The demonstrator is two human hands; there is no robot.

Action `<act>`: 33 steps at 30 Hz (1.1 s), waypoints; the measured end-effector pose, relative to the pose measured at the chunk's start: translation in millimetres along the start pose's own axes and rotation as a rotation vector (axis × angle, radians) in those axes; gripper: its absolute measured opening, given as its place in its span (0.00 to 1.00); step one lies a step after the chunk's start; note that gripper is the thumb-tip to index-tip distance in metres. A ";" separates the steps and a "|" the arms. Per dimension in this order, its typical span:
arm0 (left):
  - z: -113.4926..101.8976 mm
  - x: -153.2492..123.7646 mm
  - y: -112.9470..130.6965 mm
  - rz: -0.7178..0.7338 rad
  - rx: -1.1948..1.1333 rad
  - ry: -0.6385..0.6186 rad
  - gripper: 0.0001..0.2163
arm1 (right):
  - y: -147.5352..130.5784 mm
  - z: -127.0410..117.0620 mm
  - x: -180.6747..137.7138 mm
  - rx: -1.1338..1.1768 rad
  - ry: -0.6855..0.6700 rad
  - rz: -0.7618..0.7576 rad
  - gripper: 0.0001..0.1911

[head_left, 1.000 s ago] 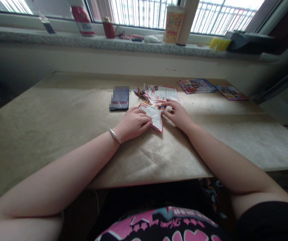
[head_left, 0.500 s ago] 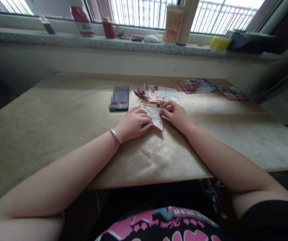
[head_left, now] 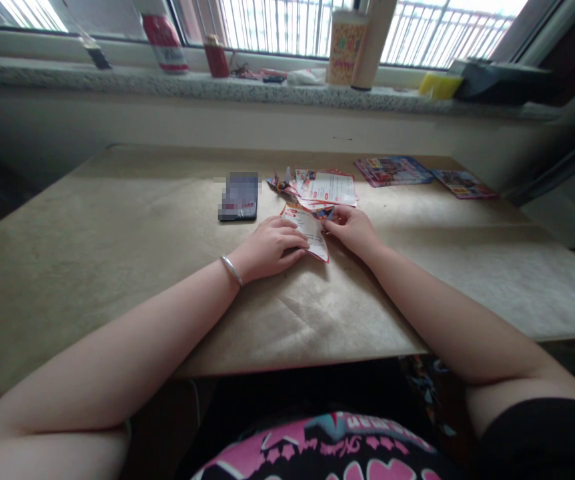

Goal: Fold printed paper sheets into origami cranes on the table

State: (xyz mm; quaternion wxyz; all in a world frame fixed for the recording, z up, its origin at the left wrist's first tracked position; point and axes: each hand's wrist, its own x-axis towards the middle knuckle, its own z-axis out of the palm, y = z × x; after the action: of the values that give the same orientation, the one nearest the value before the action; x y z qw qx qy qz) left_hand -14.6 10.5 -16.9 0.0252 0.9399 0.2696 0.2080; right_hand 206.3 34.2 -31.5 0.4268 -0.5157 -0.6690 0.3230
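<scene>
Two bare hands meet over a printed paper leaflet (head_left: 310, 233) near the middle of a worktop (head_left: 92, 233) covered in brown kraft paper. Leftmost of the near things lies a dark smartphone (head_left: 238, 196), flat and apart from the hands. Just to its right the left hand (head_left: 267, 250), a silver bangle (head_left: 231, 270) at its wrist, presses down on the leaflet's near left part, fingers curled and flat on the sheet, pinning rather than pinching. The leaflet lies partly folded, its white side with red print facing up and one pointed corner aimed toward the person. The right hand (head_left: 352, 230) has its fingertips closed narrowly on the leaflet's far right edge. Behind the hands sit a folded paper figure (head_left: 281, 183) and a few more loose leaflets (head_left: 327, 187); farther right lie two glossy flyers (head_left: 392, 171).

By the look of it, the sheet is thin, light and limp, creasing readily and tearing if pulled hard. It would likely slide on the smooth kraft paper, so it is best held flat under one palm and taken by an edge or corner with the fingertips. On the windowsill (head_left: 42, 73) behind stand a red pouch (head_left: 165, 41) and a paper cup (head_left: 343, 48).
</scene>
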 end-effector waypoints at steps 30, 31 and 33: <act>-0.4 -0.4 2.7 0.039 0.038 0.005 0.12 | 2.5 -6.1 -3.1 -0.147 -0.052 0.008 0.11; -0.7 -0.4 3.3 0.042 0.039 0.005 0.12 | 3.0 -6.6 -2.8 -0.139 -0.060 0.006 0.12; -1.5 -0.3 4.6 0.044 0.042 0.004 0.11 | 3.2 -7.6 -2.5 -0.133 -0.077 0.003 0.13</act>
State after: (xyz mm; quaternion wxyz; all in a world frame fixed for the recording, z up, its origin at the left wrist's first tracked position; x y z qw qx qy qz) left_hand -13.1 6.3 -14.8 0.0006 0.9455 0.2535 0.2046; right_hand 214.7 32.6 -31.6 0.3652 -0.5311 -0.7040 0.2982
